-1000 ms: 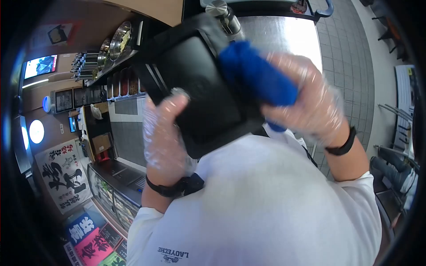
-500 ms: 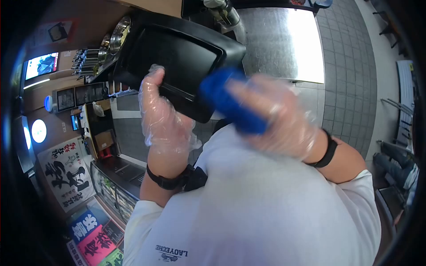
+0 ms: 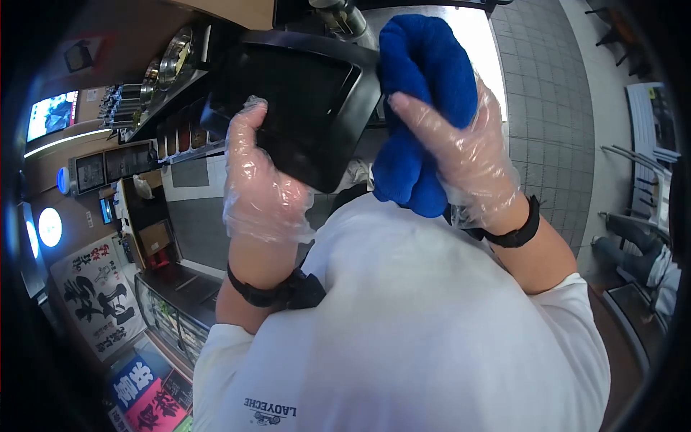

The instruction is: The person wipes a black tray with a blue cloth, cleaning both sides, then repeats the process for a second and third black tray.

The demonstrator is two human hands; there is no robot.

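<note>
The left hand [image 3: 259,180], in a thin clear plastic glove, is closed around the lower edge of a black rectangular plastic tray [image 3: 302,101] with a raised rim, holding it tilted in front of the white shirt [image 3: 425,331] with its inner face turned toward the camera; the right hand [image 3: 461,155], gloved the same way, is wrapped about a thick bunched blue cloth [image 3: 421,86], fingers curled over its side; the cloth sits just beside the tray's right rim, touching or very near its corner, though the exact contact is hard to tell; a black band circles each wrist; behind the tray lie a shiny steel counter [image 3: 489,65], a grey tiled floor [image 3: 554,108] and, at the left, a shelf with round metal bowls [image 3: 176,57]; the step in hand looks like wiping the tray, the cloth standing at the edge of the tray rather than on its face; a further pass would call for the cloth to be pressed flat on the inner face while the left hand keeps the tray steady against the push, since a one-handed grip on the rim could let it twist.
</note>
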